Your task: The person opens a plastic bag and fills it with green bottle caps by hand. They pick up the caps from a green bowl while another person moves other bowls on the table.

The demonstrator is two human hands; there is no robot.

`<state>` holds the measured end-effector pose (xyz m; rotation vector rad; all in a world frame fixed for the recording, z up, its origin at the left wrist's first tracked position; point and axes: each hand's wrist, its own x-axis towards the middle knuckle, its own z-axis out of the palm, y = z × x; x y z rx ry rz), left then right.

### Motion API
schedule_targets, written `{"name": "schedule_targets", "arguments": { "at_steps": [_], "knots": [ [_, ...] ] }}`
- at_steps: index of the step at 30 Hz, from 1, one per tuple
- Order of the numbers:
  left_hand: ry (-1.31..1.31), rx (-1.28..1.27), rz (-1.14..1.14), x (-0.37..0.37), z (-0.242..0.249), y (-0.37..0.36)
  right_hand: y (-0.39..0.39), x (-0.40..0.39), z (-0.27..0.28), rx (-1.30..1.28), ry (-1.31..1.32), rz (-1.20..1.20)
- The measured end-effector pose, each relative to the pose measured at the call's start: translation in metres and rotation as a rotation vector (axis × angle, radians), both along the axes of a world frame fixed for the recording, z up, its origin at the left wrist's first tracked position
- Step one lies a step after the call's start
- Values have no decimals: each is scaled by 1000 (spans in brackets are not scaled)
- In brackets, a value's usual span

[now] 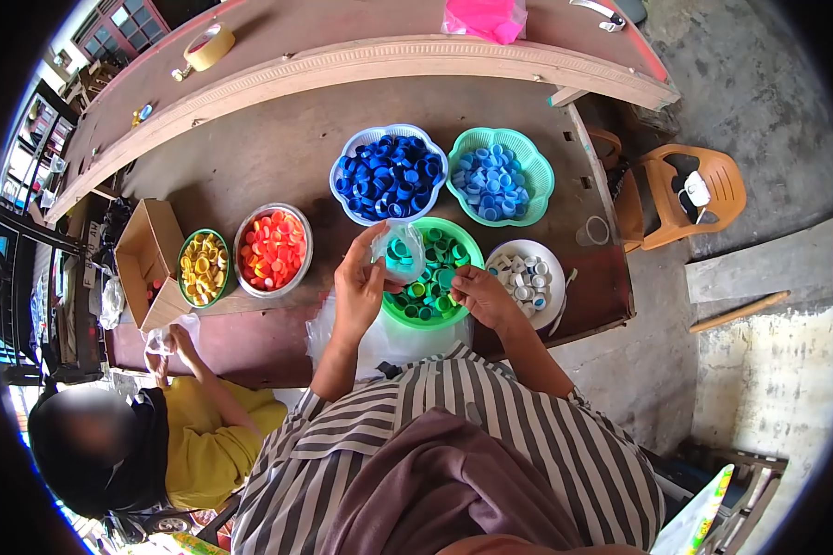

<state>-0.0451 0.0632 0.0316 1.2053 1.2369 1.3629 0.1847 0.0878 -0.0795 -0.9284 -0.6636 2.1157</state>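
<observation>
My left hand [360,279] holds a clear plastic bag [400,253] with some teal caps showing in it, over the left side of a green basket [472,242]. Green bottle caps [422,292] fill that basket. Above its right side is my right hand [480,294], its thumb and fingers pinched on a green cap [447,277]. Just right of it stands a white bowl [555,268] of white and grey caps. Behind are a pale blue basket [338,199] of dark blue caps and a mint basket [548,190] of light blue caps.
A bowl [307,268] of orange caps, a green basket [184,285] of yellow caps and a cardboard box [141,242] stand left. A person in yellow [199,416] holds a clear bag at lower left. Clear bags [342,338] lie before me; a wooden ledge [342,79] crosses behind.
</observation>
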Motion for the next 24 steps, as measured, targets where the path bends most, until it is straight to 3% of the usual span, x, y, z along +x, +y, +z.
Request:
{"name": "schedule_targets", "arguments": {
  "at_steps": [2, 9, 12, 14, 15, 16, 18, 20, 24],
  "knots": [
    [12, 2, -1, 0, 0, -4, -3, 4, 2, 13, 133, 8],
    [21, -23, 6, 3, 5, -19, -14, 2, 18, -36, 194, -36],
    [11, -26, -3, 5, 4, -23, -15, -3, 37, 174, 24, -79],
    [14, -21, -11, 7, 4, -25, -14, -7, 55, 646, -400, -143],
    [31, -27, -9, 8, 6, -26, -15, -14, 66, 817, -515, -250],
    [47, -34, -8, 10, 8, -26, -16, -18, 80, 816, -516, -248],
    [77, -39, -16, 13, 12, -26, -18, -26, 112, 1317, -776, -421],
    [108, -45, -21, 14, 11, -25, -20, -36, 127, 1429, -787, -444],
    [114, -53, -68, 14, 6, -20, -9, -45, 130, 1575, -957, -256]
  ]
}}
